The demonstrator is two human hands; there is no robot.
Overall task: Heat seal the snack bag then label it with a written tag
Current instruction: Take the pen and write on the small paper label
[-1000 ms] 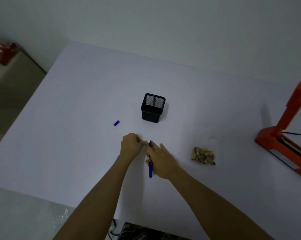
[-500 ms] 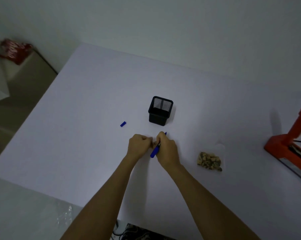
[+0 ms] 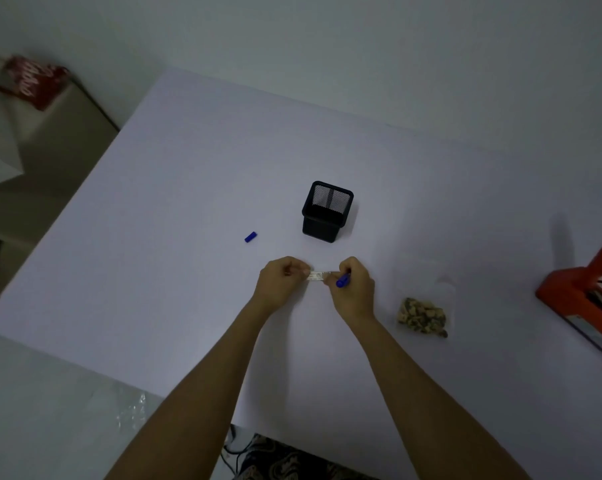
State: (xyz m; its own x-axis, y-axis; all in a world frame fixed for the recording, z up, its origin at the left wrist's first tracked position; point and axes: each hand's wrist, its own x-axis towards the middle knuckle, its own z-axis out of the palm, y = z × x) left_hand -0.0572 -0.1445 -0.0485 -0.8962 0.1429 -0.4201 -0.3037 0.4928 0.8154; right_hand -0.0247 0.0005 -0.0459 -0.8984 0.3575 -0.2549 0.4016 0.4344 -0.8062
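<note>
Tag (image 3: 318, 276) pinched between both hands, left (image 3: 281, 280) and right (image 3: 353, 285), right also gripping pen (image 3: 343, 280)

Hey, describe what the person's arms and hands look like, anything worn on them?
Both forearms are bare up to the frame's bottom edge: no sleeves show. The left hand and right hand show no gloves, watch or bracelet; rings are not discernible in the dim light.

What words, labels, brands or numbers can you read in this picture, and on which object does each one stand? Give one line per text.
Tag, held between the left hand and the right hand: dark marks, too small to read.
Red packet at upper left: white script lettering, too blurred to read.
Nothing else carries text.
</note>
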